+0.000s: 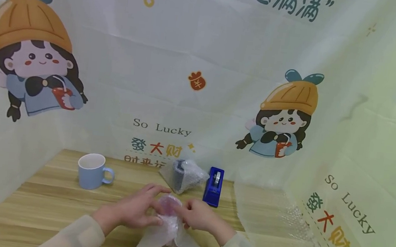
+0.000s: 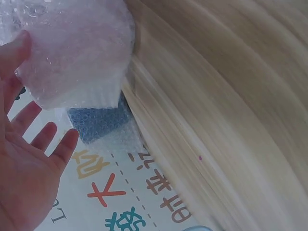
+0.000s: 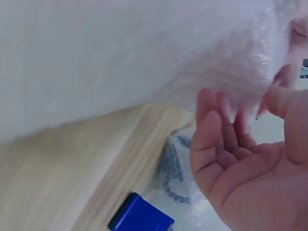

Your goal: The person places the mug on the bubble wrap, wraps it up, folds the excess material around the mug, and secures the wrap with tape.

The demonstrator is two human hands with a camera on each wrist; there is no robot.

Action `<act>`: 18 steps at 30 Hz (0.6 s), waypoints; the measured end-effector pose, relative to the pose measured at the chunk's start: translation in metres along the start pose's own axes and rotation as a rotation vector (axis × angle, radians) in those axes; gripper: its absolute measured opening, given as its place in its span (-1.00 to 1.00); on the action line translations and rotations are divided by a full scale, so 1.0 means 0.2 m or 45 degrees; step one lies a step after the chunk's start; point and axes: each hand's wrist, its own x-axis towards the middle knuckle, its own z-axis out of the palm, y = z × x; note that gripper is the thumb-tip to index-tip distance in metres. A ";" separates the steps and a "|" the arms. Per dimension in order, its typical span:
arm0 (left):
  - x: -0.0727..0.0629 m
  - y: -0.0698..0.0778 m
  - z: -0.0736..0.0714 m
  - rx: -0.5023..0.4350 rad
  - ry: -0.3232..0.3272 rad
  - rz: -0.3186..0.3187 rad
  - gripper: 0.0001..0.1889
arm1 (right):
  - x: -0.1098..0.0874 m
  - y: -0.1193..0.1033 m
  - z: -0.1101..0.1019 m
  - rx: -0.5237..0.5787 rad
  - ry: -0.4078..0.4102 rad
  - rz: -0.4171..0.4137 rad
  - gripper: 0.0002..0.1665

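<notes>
A pinkish round-topped object (image 1: 167, 205), its kind blurred by the wrapping, stands within bubble wrap (image 1: 169, 227) at the table's near middle. From the left, my left hand (image 1: 136, 207) holds the wrapped object, thumb on the near side and forefinger at the top. In the left wrist view its thumb lies on the wrap and the other fingers are spread apart below. Opposite it, my right hand (image 1: 202, 217) has its fingers bent and pinches the wrap at the object's right edge. The right wrist view shows these fingertips (image 3: 208, 98) against the bubble wrap (image 3: 231, 72).
Behind the hands lies a dark bluish thing in bubble wrap (image 1: 183, 176), beside a blue tape dispenser (image 1: 213, 187). A light blue mug (image 1: 91, 172) stands at the back left. A bubble wrap sheet (image 1: 274, 224) spreads over the right side of the wooden table (image 1: 46, 192). Printed cloth surrounds the table.
</notes>
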 end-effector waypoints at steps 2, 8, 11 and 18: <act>0.01 0.00 0.00 -0.008 0.003 -0.014 -0.86 | -0.01 -0.01 -0.02 -0.018 -0.013 -0.011 -0.58; 0.03 -0.01 0.02 -0.056 0.002 -0.035 -0.84 | -0.02 -0.03 -0.04 -0.083 -0.033 -0.057 -0.71; 0.04 -0.01 0.02 -0.124 -0.015 -0.067 -0.82 | -0.01 -0.04 -0.04 -0.113 -0.011 -0.102 -0.75; 0.06 0.00 0.04 -0.177 -0.033 -0.102 -0.78 | 0.02 -0.04 -0.05 -0.191 0.035 -0.158 -0.81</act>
